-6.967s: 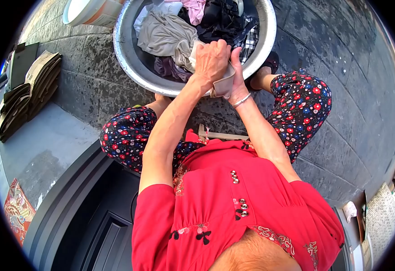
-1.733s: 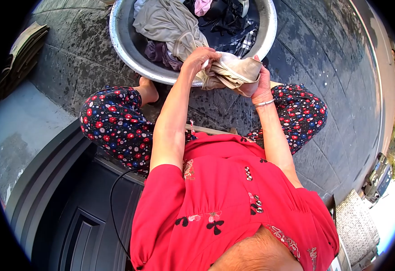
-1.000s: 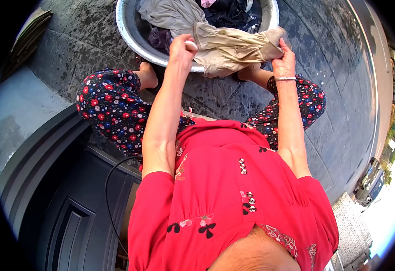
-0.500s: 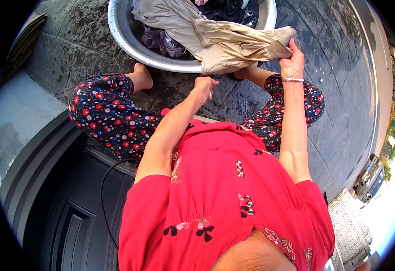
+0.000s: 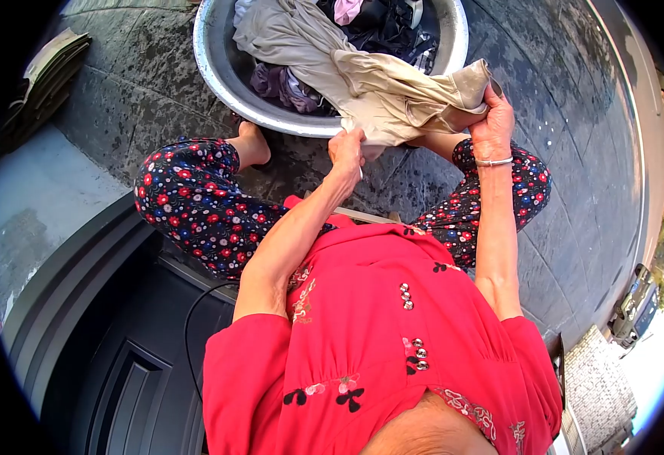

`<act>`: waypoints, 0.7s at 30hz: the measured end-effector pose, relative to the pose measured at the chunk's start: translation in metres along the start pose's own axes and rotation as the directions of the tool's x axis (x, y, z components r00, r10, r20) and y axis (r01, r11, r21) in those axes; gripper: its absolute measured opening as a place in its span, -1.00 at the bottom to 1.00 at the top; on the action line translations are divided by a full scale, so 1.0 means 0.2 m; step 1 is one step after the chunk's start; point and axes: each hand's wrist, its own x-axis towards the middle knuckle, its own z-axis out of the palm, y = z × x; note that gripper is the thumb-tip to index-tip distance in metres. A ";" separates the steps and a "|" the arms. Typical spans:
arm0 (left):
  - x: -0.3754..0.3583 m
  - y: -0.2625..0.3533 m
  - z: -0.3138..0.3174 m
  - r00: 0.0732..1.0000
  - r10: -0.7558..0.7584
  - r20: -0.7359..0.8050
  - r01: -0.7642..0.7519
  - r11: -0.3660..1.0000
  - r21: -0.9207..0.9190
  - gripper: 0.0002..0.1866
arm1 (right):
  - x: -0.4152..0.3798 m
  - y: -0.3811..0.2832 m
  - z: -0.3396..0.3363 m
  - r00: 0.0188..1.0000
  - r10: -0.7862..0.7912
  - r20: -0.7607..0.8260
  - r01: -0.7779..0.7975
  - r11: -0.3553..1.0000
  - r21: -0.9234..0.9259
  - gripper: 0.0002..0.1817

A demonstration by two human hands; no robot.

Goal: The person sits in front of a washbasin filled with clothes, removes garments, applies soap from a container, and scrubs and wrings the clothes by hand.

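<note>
A beige garment (image 5: 400, 95) stretches from inside a large metal basin (image 5: 218, 80) over its near rim. On the right, my right hand (image 5: 493, 125) is closed round the garment's end, which it holds up beyond the rim. My left hand (image 5: 346, 152) is closed on the garment's lower edge, just below the basin's near rim. Dark purple cloth (image 5: 283, 87), black items (image 5: 385, 34) and a pink cloth (image 5: 347, 10) lie in the basin.
My knees in floral trousers (image 5: 195, 197) are on both sides, with a bare foot (image 5: 252, 144) near the basin. Wet dark paving (image 5: 150, 68) surrounds it. Flattened cardboard (image 5: 47, 76) lies at upper left, a dark panelled door (image 5: 142, 379) at lower left.
My left hand has closed on the garment's lower edge, where before it was just below it and apart. The basin and floor appear slightly lower and further right in view.
</note>
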 end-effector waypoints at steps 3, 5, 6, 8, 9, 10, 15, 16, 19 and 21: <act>0.14 0.11 0.00 0.967 0.237 -0.090 -0.238 0.971 0.007 -0.79 | -0.04 -0.05 0.01 0.982 0.075 0.174 -0.083 0.996 0.038 -0.80; 0.25 0.20 0.02 0.883 0.454 -0.122 -0.426 0.882 0.200 -0.60 | -0.10 -0.07 0.04 0.967 0.116 0.227 -0.131 0.990 0.050 -0.79; 0.27 0.26 0.02 0.809 0.583 -0.081 -0.489 0.742 0.458 -0.38 | -0.13 -0.08 0.05 0.947 0.159 0.277 -0.183 0.981 0.062 -0.78; 0.24 0.41 0.06 0.814 0.552 0.183 -0.530 0.574 0.624 -0.20 | -0.24 -0.09 0.10 0.905 0.207 0.371 -0.250 0.965 0.072 -0.75; 0.30 0.40 0.09 0.771 0.558 0.306 -0.601 0.481 0.639 -0.16 | -0.28 -0.09 0.11 0.889 0.226 0.399 -0.264 0.963 0.043 -0.74; 0.40 0.38 0.12 0.716 0.554 0.426 -0.672 0.380 0.635 -0.12 | -0.31 -0.10 0.11 0.870 0.241 0.430 -0.274 0.962 0.015 -0.73; 0.36 0.36 0.24 0.679 0.615 0.400 -0.710 0.413 0.571 -0.80 | -0.30 -0.15 0.06 0.862 0.280 0.424 -0.359 0.926 0.119 -0.71; 0.35 0.38 0.23 0.677 0.620 0.396 -0.710 0.409 0.573 -0.80 | -0.25 -0.16 0.02 0.884 0.333 0.329 -0.397 0.906 0.149 -0.70; 0.22 0.50 0.22 0.718 0.601 0.352 -0.672 0.731 0.122 -0.86 | -0.12 -0.07 -0.07 0.951 0.295 0.095 -0.302 0.950 0.075 -0.67; 0.07 0.59 0.25 0.640 0.710 0.295 -0.756 0.649 0.078 -0.82 | -0.12 0.02 -0.07 0.918 0.369 0.145 -0.382 0.921 0.076 -0.55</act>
